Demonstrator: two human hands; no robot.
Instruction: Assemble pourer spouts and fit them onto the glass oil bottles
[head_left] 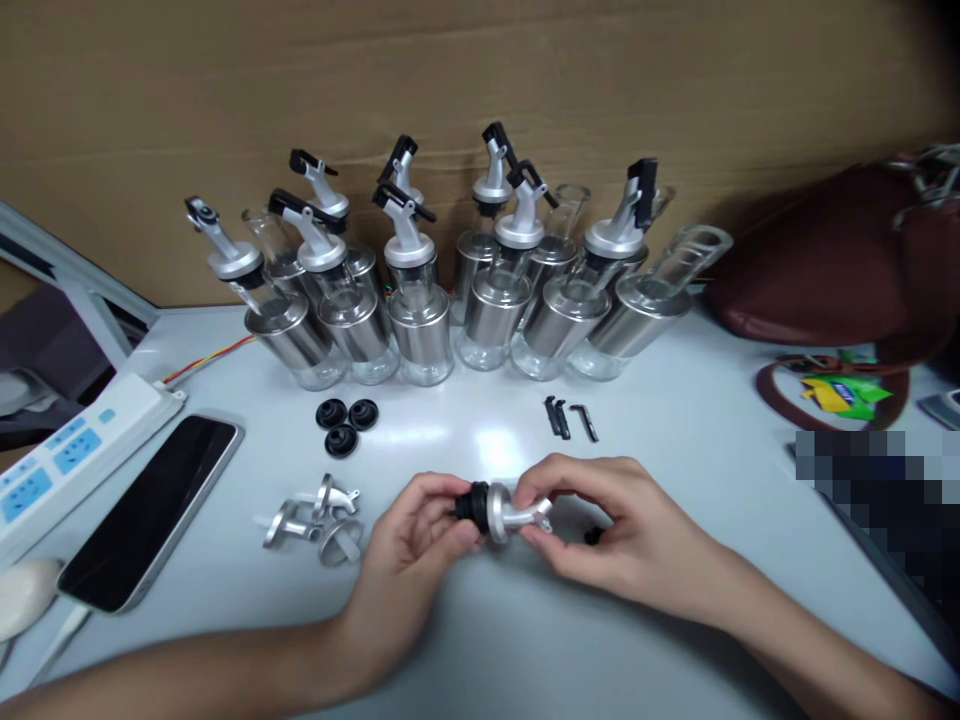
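Between my hands, above the table's front half, is a silver pour spout [498, 512] with a black rubber stopper [472, 508] on its base. My left hand [424, 530] pinches the stopper end, while my right hand [600, 510] grips the narrow spout end with thumb and fingers. Left of my left hand lie several loose silver spouts [322, 525]. Three black stoppers [341, 440] rest farther back. A few black levers [559, 417] lie beyond my right hand, and a small black part [593, 536] is partly hidden beneath it.
Several glass bottles with steel sleeves [421, 335] stand along the cardboard wall [480, 60], many topped with spouts. At left are a phone [154, 510], a power strip [75, 450] and a white mouse [26, 597]. A brown bag [817, 255] and a green-yellow packet [844, 398] occupy the right.
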